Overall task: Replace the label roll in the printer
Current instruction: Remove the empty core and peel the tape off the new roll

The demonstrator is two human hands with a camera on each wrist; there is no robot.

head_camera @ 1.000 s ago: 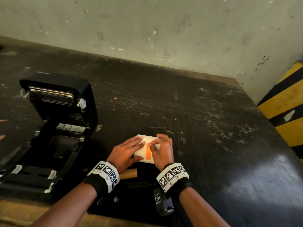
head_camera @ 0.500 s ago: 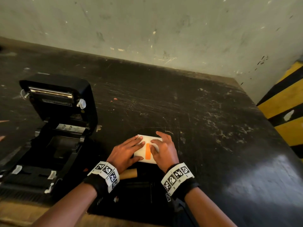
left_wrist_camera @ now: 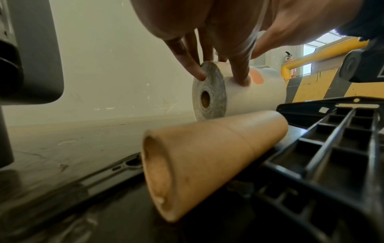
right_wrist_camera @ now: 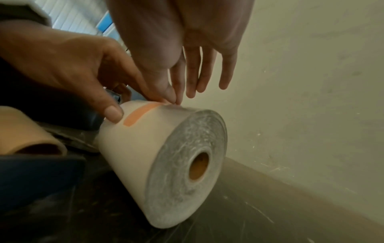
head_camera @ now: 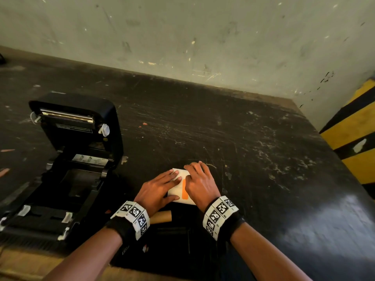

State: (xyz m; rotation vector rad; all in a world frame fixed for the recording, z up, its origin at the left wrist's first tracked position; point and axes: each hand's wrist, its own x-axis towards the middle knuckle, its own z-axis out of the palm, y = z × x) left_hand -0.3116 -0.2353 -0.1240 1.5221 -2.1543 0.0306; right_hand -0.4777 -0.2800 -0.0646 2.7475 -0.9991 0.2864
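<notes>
A white label roll lies on its side on the black table, sealed by an orange tape strip. My left hand grips the roll's left end, fingers over the top and thumb on the near side. My right hand pinches the far end of the tape between thumb and forefinger, its other fingers straight. The roll shows its brown core hole. The black printer stands open to the left, its bay holding no roll.
An empty brown cardboard core lies just behind my wrists, close to the roll. A black ribbed plastic panel lies beside it near the table's front edge. A wall bounds the far side, and a yellow-black barrier the right.
My right hand has slid away from me along the tape strip to its far end, uncovering more orange. The left hand and the roll have stayed put.
</notes>
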